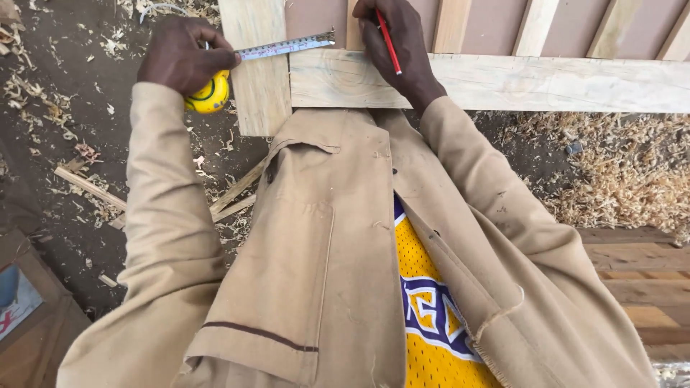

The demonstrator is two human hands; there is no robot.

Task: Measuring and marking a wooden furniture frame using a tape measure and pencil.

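My left hand point(183, 54) grips a yellow tape measure point(210, 93) at the upper left. Its metal blade point(286, 47) runs rightward across an upright pale wooden post point(259, 93) toward my right hand point(395, 47). That hand rests on a horizontal wooden rail point(503, 82) and holds a red pencil point(389, 42) pointing down along the fingers. The blade's tip ends just left of my right hand. Both arms wear tan jacket sleeves, and the jacket hangs open over a yellow jersey.
The rail belongs to a wooden frame with several slats point(535, 27) over a brown panel. Wood shavings point(618, 165) pile on the dirt floor at right. Scrap sticks point(90, 188) lie at left. Wooden boards point(636, 273) sit at lower right.
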